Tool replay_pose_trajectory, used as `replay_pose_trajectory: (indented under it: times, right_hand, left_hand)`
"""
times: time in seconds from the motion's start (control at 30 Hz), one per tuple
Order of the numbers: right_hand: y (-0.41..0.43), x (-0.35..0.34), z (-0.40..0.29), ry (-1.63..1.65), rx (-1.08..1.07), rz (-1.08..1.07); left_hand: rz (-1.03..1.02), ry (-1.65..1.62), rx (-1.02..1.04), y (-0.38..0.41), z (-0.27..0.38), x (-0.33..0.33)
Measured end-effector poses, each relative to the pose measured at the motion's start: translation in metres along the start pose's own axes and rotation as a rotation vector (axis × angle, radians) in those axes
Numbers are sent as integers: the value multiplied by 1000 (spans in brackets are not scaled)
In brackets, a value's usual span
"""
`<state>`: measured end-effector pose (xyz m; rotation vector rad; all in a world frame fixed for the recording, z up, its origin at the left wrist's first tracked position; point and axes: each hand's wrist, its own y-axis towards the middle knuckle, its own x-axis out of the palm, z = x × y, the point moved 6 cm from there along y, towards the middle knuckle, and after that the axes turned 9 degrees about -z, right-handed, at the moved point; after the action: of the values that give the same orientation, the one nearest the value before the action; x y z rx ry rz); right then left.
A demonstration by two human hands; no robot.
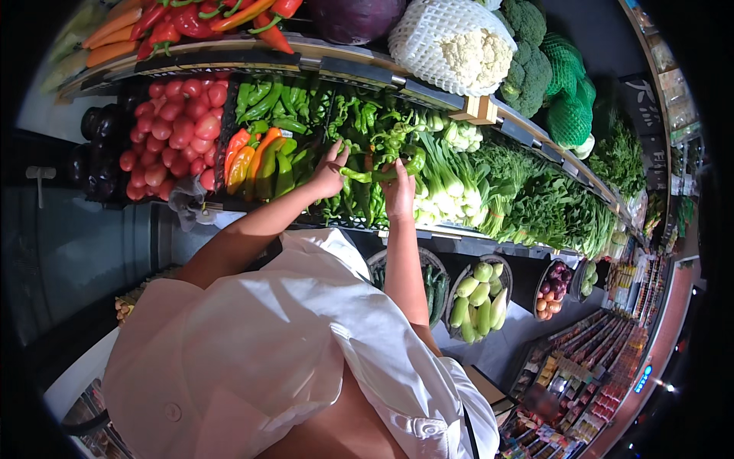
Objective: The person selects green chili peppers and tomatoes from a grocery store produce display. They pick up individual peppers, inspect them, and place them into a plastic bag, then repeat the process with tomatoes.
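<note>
My right hand [398, 192] holds a long, curved green pepper [381, 174] above the lower produce shelf. My left hand [330, 175] is beside the pepper's left end, fingers apart over a bin of curly green peppers [367, 117]; no held item shows in it, though part of the palm is hidden. More long green peppers [361, 201] lie beneath both hands. Left of my left hand are orange, yellow and green bell-type peppers [258, 166]. Bok choy [444, 189] with pale stalks lies just right of my right hand.
Tomatoes [175, 132] and eggplants [106, 132] fill the shelf's left end; leafy greens [556, 201] continue rightward. The upper shelf edge [367, 72] juts out beyond my hands, bearing a net-wrapped cauliflower [459, 49] and broccoli [527, 74]. Below stand baskets, one with pale green squash [479, 298].
</note>
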<state>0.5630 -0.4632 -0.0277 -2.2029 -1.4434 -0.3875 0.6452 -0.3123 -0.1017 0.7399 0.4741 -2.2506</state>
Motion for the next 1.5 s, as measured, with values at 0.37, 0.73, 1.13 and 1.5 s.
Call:
replay_pose_trajectory:
  times: [0.37, 0.73, 1.13, 1.5]
  right_hand:
    - [4, 47, 21, -350, 92, -163]
    - [22, 21, 53, -269, 21, 92]
    - [34, -28, 71, -1079, -209, 429]
    - [-66, 57, 86, -700, 80, -75]
  left_hand:
    - [-378, -1428, -210, -40, 11, -53]
    - [-494, -955, -130, -75, 30, -44]
    - [632, -525, -333, -72, -154, -159]
    - [-18, 752, -457, -4, -178, -159]
